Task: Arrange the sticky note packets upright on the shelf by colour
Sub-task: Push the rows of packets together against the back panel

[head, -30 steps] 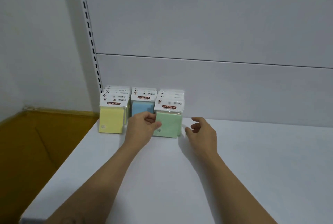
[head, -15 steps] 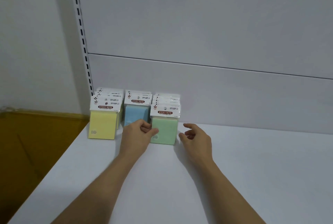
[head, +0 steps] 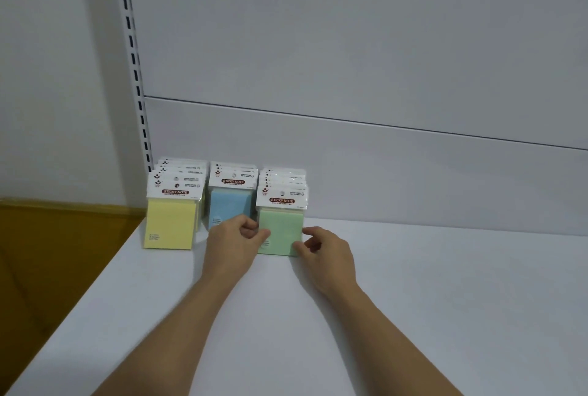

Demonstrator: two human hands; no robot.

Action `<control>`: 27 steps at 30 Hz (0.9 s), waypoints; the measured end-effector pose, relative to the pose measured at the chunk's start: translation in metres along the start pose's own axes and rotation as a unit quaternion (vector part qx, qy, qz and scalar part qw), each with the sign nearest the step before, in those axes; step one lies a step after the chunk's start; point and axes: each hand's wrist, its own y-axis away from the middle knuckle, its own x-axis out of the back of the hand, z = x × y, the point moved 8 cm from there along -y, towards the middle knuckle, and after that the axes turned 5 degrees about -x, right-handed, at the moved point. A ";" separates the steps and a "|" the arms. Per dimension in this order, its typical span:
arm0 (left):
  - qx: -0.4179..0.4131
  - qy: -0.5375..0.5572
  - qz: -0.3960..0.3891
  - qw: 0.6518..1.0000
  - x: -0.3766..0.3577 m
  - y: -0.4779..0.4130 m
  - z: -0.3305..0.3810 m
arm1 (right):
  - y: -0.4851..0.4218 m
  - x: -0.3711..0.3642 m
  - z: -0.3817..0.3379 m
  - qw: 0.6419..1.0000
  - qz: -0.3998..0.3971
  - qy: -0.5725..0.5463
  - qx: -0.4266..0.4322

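Three rows of upright sticky note packets stand at the back left of the white shelf: yellow packets on the left, blue packets in the middle, green packets on the right. My left hand pinches the left edge of the front green packet, with the thumb on its face and the curled fingers in the gap beside the blue row. My right hand holds that packet's right edge, with the thumb at its lower right corner and the forefinger curled by its side.
A slotted upright rail runs up the back wall behind the yellow row. Left of the shelf edge lies a brown surface lower down. The grey back panel rises right behind the packets.
My right hand has moved left and closed in on the green packet's right edge. My left hand has stayed on its left edge. The front green packet now stands straighter.
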 end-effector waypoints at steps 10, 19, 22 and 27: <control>-0.067 -0.019 0.018 0.997 0.024 0.000 0.019 | 0.001 0.017 -0.012 0.997 -0.049 0.061 0.004; -0.195 -0.248 -0.103 0.943 0.035 0.005 0.088 | 0.007 0.098 -0.064 0.973 0.005 0.193 0.123; -0.214 -0.298 -0.097 0.925 0.048 0.007 0.117 | 0.013 0.124 -0.081 0.965 0.016 0.212 0.152; -0.234 -0.363 -0.074 0.899 0.062 0.017 0.162 | 0.027 0.173 -0.097 0.959 0.050 0.200 0.192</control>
